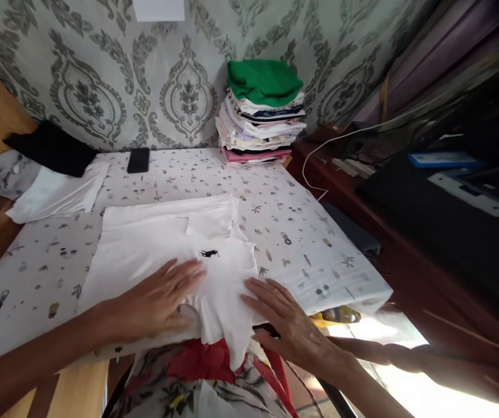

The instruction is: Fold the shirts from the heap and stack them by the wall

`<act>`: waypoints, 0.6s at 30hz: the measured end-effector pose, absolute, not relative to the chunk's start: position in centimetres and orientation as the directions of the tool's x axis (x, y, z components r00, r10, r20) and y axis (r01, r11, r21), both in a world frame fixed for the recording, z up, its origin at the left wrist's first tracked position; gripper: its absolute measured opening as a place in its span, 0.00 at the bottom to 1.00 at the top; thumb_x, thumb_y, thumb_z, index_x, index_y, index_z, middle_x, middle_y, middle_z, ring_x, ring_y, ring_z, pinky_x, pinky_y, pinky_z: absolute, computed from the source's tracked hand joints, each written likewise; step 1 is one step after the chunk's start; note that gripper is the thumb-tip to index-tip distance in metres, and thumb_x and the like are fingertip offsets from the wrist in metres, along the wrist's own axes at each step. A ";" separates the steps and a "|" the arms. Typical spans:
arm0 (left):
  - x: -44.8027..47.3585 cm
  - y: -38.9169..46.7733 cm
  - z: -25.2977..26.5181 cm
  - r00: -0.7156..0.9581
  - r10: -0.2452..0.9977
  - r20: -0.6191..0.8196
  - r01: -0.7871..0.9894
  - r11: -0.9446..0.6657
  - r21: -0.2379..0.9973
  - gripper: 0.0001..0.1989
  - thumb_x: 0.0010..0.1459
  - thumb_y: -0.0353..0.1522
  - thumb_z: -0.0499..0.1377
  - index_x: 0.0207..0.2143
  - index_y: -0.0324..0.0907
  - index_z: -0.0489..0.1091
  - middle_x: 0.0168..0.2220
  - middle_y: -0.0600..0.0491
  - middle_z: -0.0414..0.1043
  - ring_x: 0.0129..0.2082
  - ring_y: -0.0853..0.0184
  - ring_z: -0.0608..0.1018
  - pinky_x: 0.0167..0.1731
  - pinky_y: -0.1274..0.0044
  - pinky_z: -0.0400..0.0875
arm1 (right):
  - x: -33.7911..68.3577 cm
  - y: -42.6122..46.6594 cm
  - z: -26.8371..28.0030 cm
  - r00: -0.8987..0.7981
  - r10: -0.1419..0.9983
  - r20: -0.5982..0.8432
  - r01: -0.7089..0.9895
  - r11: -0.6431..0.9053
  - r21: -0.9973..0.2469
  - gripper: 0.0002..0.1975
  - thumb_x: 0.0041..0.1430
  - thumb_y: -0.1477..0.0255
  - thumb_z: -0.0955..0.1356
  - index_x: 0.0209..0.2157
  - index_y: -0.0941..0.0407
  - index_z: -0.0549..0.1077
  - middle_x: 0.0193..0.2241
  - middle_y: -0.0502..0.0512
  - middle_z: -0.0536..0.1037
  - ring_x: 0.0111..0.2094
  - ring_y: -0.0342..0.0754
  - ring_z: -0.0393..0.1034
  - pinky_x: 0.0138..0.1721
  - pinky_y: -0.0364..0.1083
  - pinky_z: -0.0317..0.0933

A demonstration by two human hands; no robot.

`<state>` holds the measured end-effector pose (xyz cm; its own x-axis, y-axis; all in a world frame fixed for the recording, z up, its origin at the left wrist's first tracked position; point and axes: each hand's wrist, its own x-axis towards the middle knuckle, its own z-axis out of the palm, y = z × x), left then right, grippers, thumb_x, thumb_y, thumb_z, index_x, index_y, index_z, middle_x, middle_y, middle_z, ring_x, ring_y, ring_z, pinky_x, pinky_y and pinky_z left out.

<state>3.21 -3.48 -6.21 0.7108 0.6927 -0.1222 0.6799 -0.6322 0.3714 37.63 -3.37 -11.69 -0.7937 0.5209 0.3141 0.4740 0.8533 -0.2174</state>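
A white shirt [145, 244] with a small black embroidered emblem [209, 253] lies partly folded on the table. Its near edge hangs over the table's front, toward my lap. My left hand [162, 299] rests on the cloth below the emblem, fingers stretched out. At the shirt's right edge is my right hand [286, 319], its fingers extended and their tips touching the fabric. Neither hand grasps anything that I can see.
A tall stack of folded clothes [260, 125], topped by a green garment [264, 82], stands against the patterned wall. A phone [138, 160] lies at the back. Black cloth [53, 148] and a white garment [62, 191] lie at left. A white cable [314, 157] runs along the right.
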 end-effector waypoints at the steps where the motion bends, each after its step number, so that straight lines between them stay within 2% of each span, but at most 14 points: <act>1: 3.7 -1.8 -6.1 0.687 0.718 -0.113 0.700 -0.611 0.369 0.39 0.69 0.51 0.45 0.73 0.47 0.32 0.74 0.47 0.36 0.73 0.59 0.45 0.70 0.64 0.41 | 37.4 -3.4 -11.6 -0.792 0.523 0.315 0.483 0.852 -0.201 0.28 0.66 0.65 0.67 0.65 0.54 0.62 0.65 0.63 0.65 0.67 0.55 0.55 0.64 0.63 0.57; 5: 6.7 5.2 -5.8 0.588 0.807 -0.052 0.771 -0.540 0.337 0.41 0.68 0.53 0.42 0.73 0.40 0.33 0.74 0.43 0.30 0.73 0.59 0.37 0.70 0.63 0.35 | 36.5 -3.2 -11.2 -0.777 0.520 0.354 0.502 0.852 -0.149 0.22 0.64 0.75 0.65 0.59 0.53 0.70 0.63 0.60 0.68 0.66 0.55 0.58 0.62 0.63 0.60; 10: 8.5 7.3 -7.4 0.695 0.692 -0.197 0.711 -0.621 0.330 0.42 0.65 0.56 0.44 0.72 0.43 0.41 0.74 0.44 0.31 0.73 0.57 0.37 0.69 0.60 0.31 | 36.5 -3.0 -11.5 -0.763 0.507 0.400 0.498 0.856 -0.135 0.17 0.65 0.67 0.67 0.55 0.50 0.74 0.61 0.59 0.71 0.63 0.55 0.63 0.61 0.60 0.62; 13: 7.9 6.3 -7.7 0.705 0.677 -0.211 0.701 -0.620 0.352 0.38 0.67 0.54 0.45 0.72 0.47 0.45 0.74 0.46 0.32 0.73 0.57 0.38 0.68 0.58 0.31 | 36.5 -3.0 -12.1 -0.749 0.513 0.418 0.492 0.854 -0.167 0.17 0.66 0.64 0.67 0.54 0.50 0.75 0.60 0.59 0.72 0.63 0.56 0.63 0.61 0.61 0.62; 16: 6.3 4.3 -6.7 0.699 0.688 -0.197 0.704 -0.612 0.360 0.33 0.68 0.52 0.46 0.70 0.50 0.50 0.74 0.49 0.37 0.73 0.56 0.42 0.68 0.59 0.34 | 36.4 -3.2 -12.5 -0.724 0.554 0.411 0.506 0.831 -0.229 0.16 0.67 0.68 0.65 0.54 0.48 0.76 0.61 0.58 0.71 0.63 0.56 0.63 0.62 0.62 0.59; 18: 4.8 2.1 -5.7 0.692 0.696 -0.191 0.710 -0.609 0.354 0.33 0.66 0.52 0.49 0.69 0.50 0.54 0.73 0.48 0.44 0.72 0.54 0.50 0.68 0.61 0.44 | 36.4 -3.3 -12.6 -0.714 0.572 0.403 0.507 0.820 -0.266 0.17 0.67 0.71 0.63 0.54 0.47 0.76 0.61 0.57 0.71 0.63 0.55 0.63 0.62 0.63 0.59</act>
